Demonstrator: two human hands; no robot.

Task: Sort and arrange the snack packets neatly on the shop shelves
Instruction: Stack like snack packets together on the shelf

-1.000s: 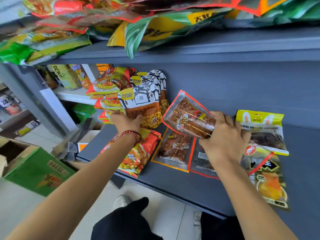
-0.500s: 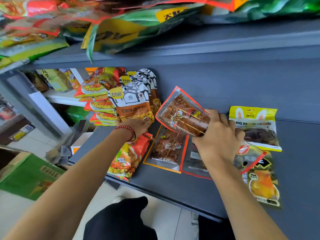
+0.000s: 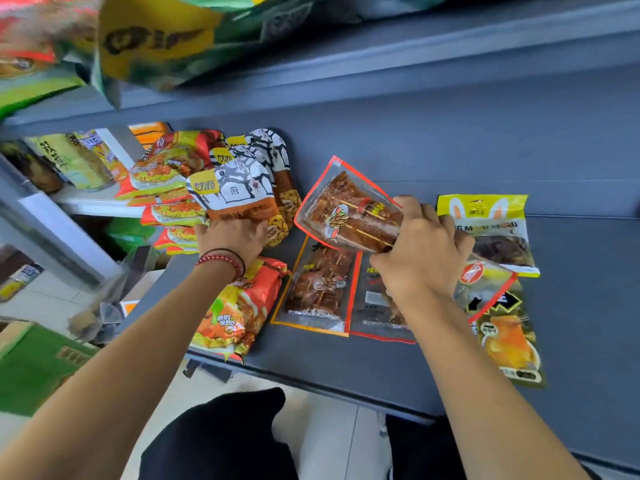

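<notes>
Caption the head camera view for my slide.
Right hand holds a red-edged skewer packet; left hand grips a white-and-orange packet standing on the grey shelf.

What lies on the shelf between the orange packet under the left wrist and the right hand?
Two skewer packets side by side: the orange-edged packet and the red-edged packet, partly under the right hand. Head view.

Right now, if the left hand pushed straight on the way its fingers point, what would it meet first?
The left hand points at the standing brown-and-white packet, which it seems to touch at the base; similar packets stand right behind.
</notes>
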